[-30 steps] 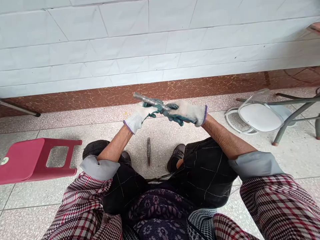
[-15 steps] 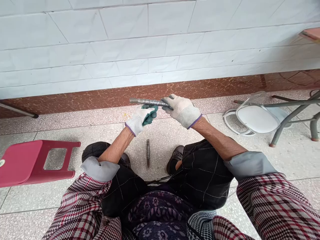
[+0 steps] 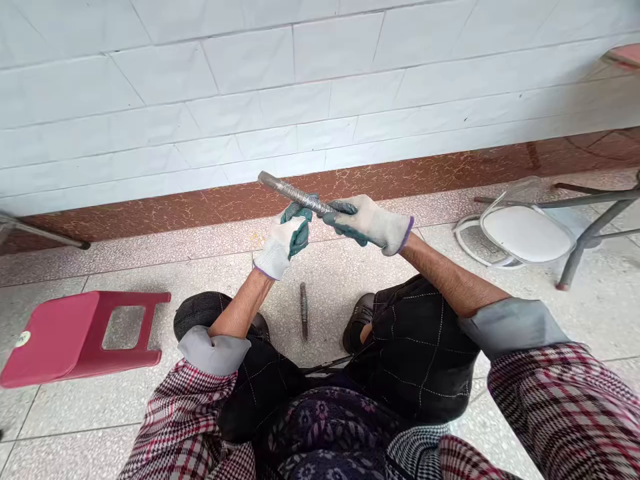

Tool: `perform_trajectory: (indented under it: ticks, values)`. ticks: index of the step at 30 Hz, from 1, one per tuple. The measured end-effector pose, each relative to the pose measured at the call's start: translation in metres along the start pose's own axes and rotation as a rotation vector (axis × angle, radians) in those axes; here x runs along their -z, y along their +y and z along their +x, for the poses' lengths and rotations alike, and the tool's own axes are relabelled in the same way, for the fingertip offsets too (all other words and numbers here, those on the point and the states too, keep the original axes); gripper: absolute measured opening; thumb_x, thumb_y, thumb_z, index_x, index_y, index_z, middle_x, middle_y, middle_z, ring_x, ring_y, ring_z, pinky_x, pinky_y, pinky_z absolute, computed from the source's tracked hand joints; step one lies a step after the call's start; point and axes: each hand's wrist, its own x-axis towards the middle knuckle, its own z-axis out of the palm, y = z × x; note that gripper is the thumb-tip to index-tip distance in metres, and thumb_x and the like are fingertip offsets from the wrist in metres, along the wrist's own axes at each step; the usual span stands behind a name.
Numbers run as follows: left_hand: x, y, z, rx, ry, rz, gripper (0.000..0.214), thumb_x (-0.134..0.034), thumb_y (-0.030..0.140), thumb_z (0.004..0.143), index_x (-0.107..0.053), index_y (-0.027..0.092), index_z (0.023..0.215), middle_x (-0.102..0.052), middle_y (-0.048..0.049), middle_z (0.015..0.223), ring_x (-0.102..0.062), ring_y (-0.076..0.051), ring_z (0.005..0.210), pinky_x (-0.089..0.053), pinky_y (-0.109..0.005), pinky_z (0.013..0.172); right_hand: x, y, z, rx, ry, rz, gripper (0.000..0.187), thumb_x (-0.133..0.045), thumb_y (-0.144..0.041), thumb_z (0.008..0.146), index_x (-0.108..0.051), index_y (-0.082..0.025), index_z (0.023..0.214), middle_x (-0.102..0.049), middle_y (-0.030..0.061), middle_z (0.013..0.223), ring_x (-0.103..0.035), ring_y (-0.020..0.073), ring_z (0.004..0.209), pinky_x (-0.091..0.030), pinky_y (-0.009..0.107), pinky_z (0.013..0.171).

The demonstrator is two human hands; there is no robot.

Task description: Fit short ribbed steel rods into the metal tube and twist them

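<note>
A metal rod wound with thin silvery wire (image 3: 297, 193) is held up in front of me, tilted with its bare end high on the left. My right hand (image 3: 373, 222), in a white and green work glove, is closed around its lower right end. My left hand (image 3: 289, 237), gloved alike, is just below the middle of the rod. Its fingers are curled, some reaching behind the rod; what they pinch is hidden. A second wire-wound rod (image 3: 304, 311) lies on the floor between my shoes.
On the left a red plastic stool (image 3: 85, 337) lies on its side. To the right stand a white round-seated chair (image 3: 529, 233) and a metal-legged frame (image 3: 583, 247). A white tiled wall (image 3: 320, 100) with a brown marbled base (image 3: 200, 207) rises ahead.
The rod has tilted, its left end rising and its right end dropping. My right hand has turned so its green palm side shows. The view has shifted slightly.
</note>
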Motion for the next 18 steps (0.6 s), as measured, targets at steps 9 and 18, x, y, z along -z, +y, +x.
perform_trajectory:
  ticks: [9,18]
  values:
    - [0.007,0.013,-0.009,0.063,-0.187,0.023,0.056,-0.068,0.018,0.066,-0.065,0.017,0.122,-0.032,0.0115,0.056,-0.024,-0.004,0.041,-0.02,-0.023,0.043,0.001,0.012,-0.009,-0.017,-0.474,0.541,0.055,-0.049,-0.061,0.099,-0.065,-0.012,0.12,-0.052,-0.0039,0.064,-0.036,0.0076,0.038,-0.033,0.021,0.031]
    - [-0.001,-0.006,0.002,0.066,0.037,0.091,0.016,-0.061,0.024,0.078,-0.054,0.021,0.093,-0.03,0.0109,0.052,-0.022,-0.006,0.041,-0.018,-0.022,0.042,-0.016,0.006,0.005,0.115,0.23,-0.708,0.038,-0.061,-0.036,0.095,-0.063,-0.018,0.128,-0.068,0.0119,0.119,-0.066,0.024,0.09,-0.045,0.033,0.07]
